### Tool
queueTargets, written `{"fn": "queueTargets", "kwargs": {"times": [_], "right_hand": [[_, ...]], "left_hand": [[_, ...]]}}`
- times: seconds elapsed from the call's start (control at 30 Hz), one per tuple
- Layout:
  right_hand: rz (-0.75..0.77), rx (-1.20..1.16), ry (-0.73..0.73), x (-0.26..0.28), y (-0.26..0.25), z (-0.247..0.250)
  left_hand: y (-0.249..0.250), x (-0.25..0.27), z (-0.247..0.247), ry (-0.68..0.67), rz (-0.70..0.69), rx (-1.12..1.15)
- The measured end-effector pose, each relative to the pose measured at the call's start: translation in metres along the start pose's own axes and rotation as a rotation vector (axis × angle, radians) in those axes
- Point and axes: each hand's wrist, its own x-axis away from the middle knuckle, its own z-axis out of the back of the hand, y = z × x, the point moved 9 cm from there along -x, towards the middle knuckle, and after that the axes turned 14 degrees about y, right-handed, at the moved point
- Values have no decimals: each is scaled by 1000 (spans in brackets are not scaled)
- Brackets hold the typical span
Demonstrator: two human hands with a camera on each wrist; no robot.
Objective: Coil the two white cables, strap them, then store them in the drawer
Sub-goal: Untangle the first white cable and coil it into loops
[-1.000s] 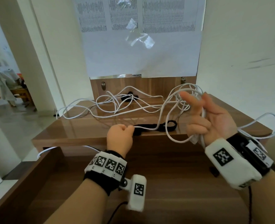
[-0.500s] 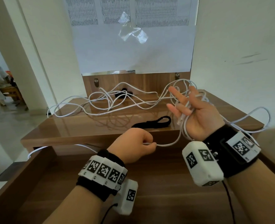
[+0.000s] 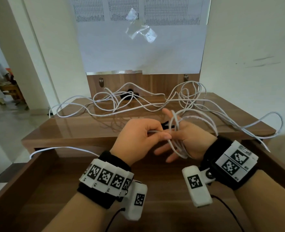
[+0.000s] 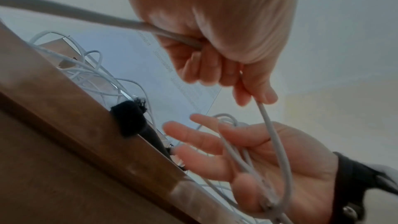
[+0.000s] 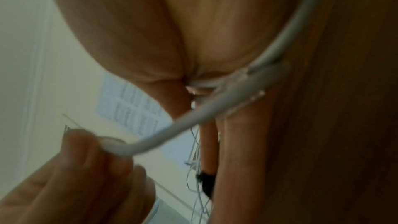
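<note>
Two long white cables (image 3: 115,108) lie tangled on the wooden tabletop (image 3: 81,129). My right hand (image 3: 191,136) is held palm-up above the table's front edge with its fingers straight and spread. Several loops of white cable (image 3: 177,146) hang round its palm; the left wrist view shows the same loops (image 4: 239,159) across that palm. My left hand (image 3: 162,133) pinches the running cable (image 4: 268,125) between thumb and fingers right beside the right palm. A black strap (image 3: 165,124) lies on the table, mostly hidden behind both hands.
A second black strap (image 3: 130,96) sits among the cables near the back panel. The open wooden drawer (image 3: 12,185) lies beneath my forearms. One cable strand (image 3: 63,148) trails off the table's left side, another (image 3: 272,118) loops past the right edge. A white wall stands close on the right.
My left hand, pinching the cable, has moved right and up to the right palm. The right hand has dropped lower and closer. The loop between the hands has closed up.
</note>
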Motion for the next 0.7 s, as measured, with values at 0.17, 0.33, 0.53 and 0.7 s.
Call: {"fn": "queueTargets", "kwargs": {"times": [0.17, 0.33, 0.53, 0.7], "right_hand": [[-210, 69, -240, 10, 24, -32], [-191, 37, -646, 33, 23, -64], [-180, -74, -852, 55, 10, -78], [-234, -247, -924, 62, -3, -72]], "left_hand": [[-18, -6, 18, 183, 65, 6], [-19, -7, 15, 149, 44, 162], [-11, -2, -8, -123, -63, 339], [-15, 7, -26, -300, 166, 617]]}}
